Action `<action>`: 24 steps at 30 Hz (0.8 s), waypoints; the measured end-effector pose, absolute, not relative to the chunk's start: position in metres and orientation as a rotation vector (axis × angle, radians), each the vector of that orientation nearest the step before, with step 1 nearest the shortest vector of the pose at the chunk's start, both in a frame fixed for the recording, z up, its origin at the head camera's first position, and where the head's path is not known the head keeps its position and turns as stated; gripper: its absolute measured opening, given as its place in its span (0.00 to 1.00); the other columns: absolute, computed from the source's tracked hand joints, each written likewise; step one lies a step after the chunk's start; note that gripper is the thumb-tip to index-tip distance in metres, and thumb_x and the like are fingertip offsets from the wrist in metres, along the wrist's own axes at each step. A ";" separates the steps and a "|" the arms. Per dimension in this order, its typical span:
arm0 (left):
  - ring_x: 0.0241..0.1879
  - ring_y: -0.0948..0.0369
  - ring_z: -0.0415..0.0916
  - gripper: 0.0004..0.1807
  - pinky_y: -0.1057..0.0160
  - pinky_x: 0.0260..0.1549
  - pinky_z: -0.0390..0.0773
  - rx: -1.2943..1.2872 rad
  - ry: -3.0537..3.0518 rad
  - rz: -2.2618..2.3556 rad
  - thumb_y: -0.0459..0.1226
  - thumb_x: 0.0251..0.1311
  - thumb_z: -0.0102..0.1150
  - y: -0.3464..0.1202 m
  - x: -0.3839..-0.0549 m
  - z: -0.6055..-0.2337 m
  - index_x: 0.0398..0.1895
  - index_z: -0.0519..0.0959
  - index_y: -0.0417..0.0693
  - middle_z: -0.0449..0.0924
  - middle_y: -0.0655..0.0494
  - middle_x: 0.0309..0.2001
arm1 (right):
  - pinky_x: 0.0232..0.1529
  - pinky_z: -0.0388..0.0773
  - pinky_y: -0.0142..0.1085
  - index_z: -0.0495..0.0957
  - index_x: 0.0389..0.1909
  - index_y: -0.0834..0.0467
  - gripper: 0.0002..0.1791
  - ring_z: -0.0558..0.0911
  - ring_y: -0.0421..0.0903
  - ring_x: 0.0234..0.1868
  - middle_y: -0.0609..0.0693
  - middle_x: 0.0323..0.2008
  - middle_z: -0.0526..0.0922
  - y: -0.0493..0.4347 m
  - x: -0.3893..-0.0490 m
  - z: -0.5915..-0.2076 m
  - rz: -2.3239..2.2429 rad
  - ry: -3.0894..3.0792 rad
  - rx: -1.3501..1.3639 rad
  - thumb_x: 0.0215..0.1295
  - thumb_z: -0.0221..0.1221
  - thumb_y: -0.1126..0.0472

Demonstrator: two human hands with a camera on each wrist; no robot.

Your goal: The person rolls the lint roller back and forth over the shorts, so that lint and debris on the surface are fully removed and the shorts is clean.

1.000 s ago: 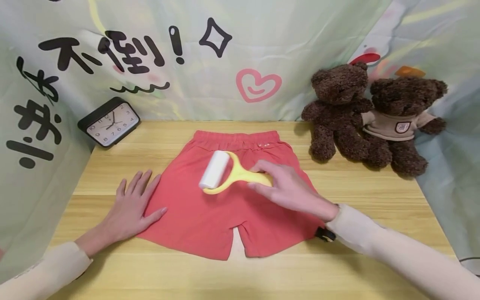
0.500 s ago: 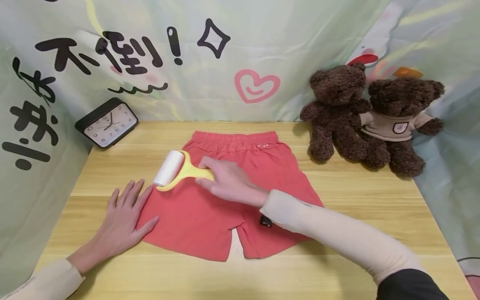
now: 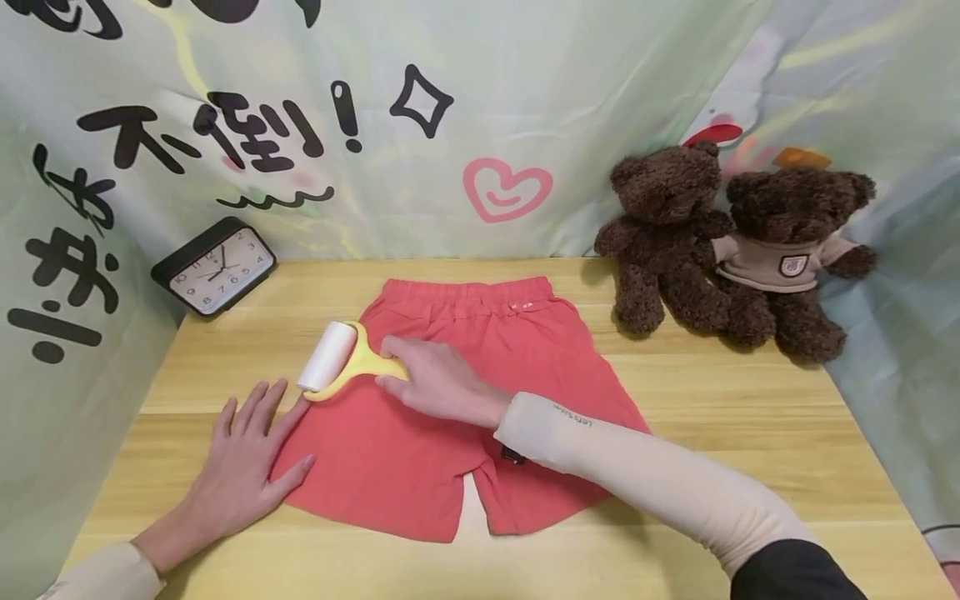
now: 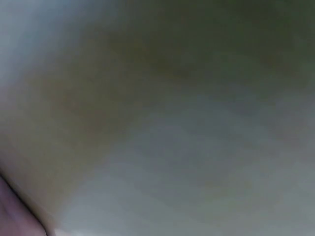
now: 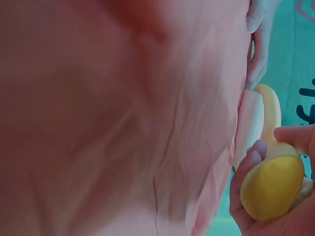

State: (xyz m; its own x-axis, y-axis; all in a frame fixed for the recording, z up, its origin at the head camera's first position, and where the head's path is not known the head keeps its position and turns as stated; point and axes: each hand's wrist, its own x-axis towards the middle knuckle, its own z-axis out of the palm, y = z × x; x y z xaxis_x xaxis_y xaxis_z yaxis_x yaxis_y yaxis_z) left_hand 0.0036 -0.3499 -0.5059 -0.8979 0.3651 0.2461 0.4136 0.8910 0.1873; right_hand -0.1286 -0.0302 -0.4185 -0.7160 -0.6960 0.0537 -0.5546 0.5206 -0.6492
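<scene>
Red shorts [image 3: 450, 417] lie spread flat on the wooden table, waistband toward the back. My right hand [image 3: 435, 379] grips the yellow handle of a lint roller [image 3: 327, 357], whose white cylinder sits at the left side edge of the shorts. In the right wrist view, fingers and thumb curl round the handle of the lint roller [image 5: 273, 189], with the shorts [image 5: 123, 123] filling the left part. My left hand [image 3: 240, 458] rests with spread, straight fingers on the left leg's edge, its index fingertip right by the roller's lower end. The left wrist view is mostly blurred.
A black desk clock [image 3: 216, 267] stands at the back left. Two brown teddy bears [image 3: 663, 225] sit at the back right, one in a beige shirt [image 3: 776, 260]. A printed cloth [image 3: 585, 100] hangs behind and beside the table [image 3: 735, 417].
My right hand has carried the lint roller leftward across the shorts, from their middle to the left edge. The left hand stays at the left leg, and the head view has tilted slightly up.
</scene>
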 end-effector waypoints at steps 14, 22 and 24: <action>0.79 0.30 0.51 0.50 0.25 0.74 0.42 -0.587 -2.859 -0.344 0.59 0.66 0.64 -0.348 0.001 -0.505 0.89 0.59 0.56 0.56 0.34 0.82 | 0.33 0.69 0.33 0.72 0.41 0.49 0.12 0.72 0.41 0.31 0.45 0.29 0.71 -0.019 -0.138 -0.415 -0.963 2.525 -1.156 0.76 0.69 0.56; 0.79 0.31 0.51 0.51 0.24 0.73 0.43 -0.570 -2.876 -0.346 0.58 0.64 0.65 -0.347 0.001 -0.504 0.88 0.60 0.57 0.56 0.34 0.82 | 0.34 0.70 0.33 0.71 0.38 0.49 0.13 0.72 0.41 0.29 0.45 0.28 0.70 -0.005 -0.138 -0.414 -0.946 2.507 -1.149 0.76 0.69 0.56; 0.79 0.31 0.51 0.50 0.24 0.73 0.43 -0.567 -2.877 -0.345 0.58 0.64 0.65 -0.347 0.002 -0.504 0.88 0.61 0.56 0.56 0.34 0.82 | 0.34 0.70 0.33 0.72 0.38 0.48 0.13 0.72 0.41 0.29 0.44 0.28 0.71 -0.002 -0.139 -0.414 -0.948 2.499 -1.143 0.75 0.69 0.56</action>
State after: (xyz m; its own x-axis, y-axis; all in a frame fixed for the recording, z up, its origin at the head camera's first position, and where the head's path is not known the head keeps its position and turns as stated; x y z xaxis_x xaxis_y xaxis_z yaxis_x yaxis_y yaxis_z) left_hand 0.0023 -0.3469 -0.5037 -0.9090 0.3493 0.2275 0.3931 0.8998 0.1893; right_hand -0.1387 -0.0022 -0.4142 -0.6677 -0.7425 0.0532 -0.5911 0.4854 -0.6442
